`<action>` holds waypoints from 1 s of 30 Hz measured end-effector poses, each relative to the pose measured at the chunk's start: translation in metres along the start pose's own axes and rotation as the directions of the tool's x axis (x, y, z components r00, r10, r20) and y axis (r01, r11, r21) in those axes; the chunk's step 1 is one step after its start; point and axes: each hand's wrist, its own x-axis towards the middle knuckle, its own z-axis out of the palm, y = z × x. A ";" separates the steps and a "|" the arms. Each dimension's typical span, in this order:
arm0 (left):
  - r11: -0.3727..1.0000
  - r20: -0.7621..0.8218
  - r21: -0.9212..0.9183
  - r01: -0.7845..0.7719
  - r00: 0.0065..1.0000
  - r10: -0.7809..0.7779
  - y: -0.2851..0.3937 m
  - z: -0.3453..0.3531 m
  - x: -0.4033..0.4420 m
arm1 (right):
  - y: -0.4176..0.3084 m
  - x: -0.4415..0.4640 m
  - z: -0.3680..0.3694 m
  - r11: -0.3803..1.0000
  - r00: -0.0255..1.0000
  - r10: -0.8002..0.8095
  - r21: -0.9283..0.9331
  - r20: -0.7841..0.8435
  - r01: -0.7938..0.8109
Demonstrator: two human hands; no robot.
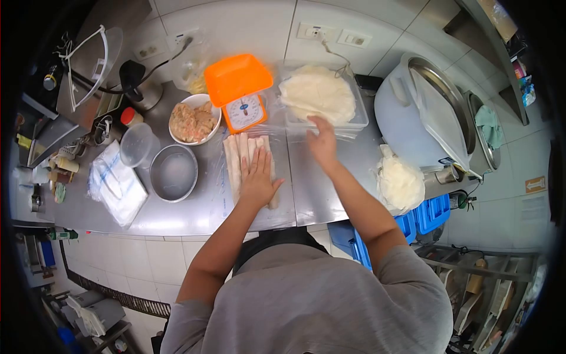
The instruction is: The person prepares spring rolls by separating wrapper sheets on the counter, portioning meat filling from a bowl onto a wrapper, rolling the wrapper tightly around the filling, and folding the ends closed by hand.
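Counter [177,217] with scale [240,88]; tub [361,120] of wrappers [315,91], right of scale; rolls [237,168], just before scale; left grip [257,182], flat on rolls, released; right grip [322,141], right of scale at wrappers' near edge, pinch indeterminable.

Bright, even indoor light; soft glare on steel worktop [315,197], pale sheen on wall tiles [242,26]. Shadows faint, soft-edged. Strong fisheye bending toward edges, corners black, outer rim blurred; centre fairly sharp.
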 end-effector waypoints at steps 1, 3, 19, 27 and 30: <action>1.000 -0.011 0.015 -0.002 1.000 0.002 0.000 0.001 0.000 | 0.001 0.022 -0.006 0.997 0.998 -0.047 -0.064 -0.040 0.045; 1.000 -0.010 0.009 -0.001 1.000 0.001 -0.001 0.000 0.001 | 0.020 0.053 -0.007 0.968 0.993 -0.117 -0.220 0.019 0.118; -0.667 0.412 -0.651 0.361 0.907 0.089 0.067 -0.002 0.024 | 0.002 -0.007 -0.137 0.984 0.769 -0.119 0.179 0.628 0.007; -0.179 0.498 -0.866 0.467 0.835 -0.232 0.087 0.018 -0.004 | 0.080 -0.089 -0.074 0.960 0.933 0.234 -0.214 0.272 -0.179; 0.119 0.508 -0.827 0.549 0.821 -0.260 0.093 -0.011 0.005 | 0.106 -0.082 -0.069 0.896 0.811 0.399 0.006 0.429 -0.444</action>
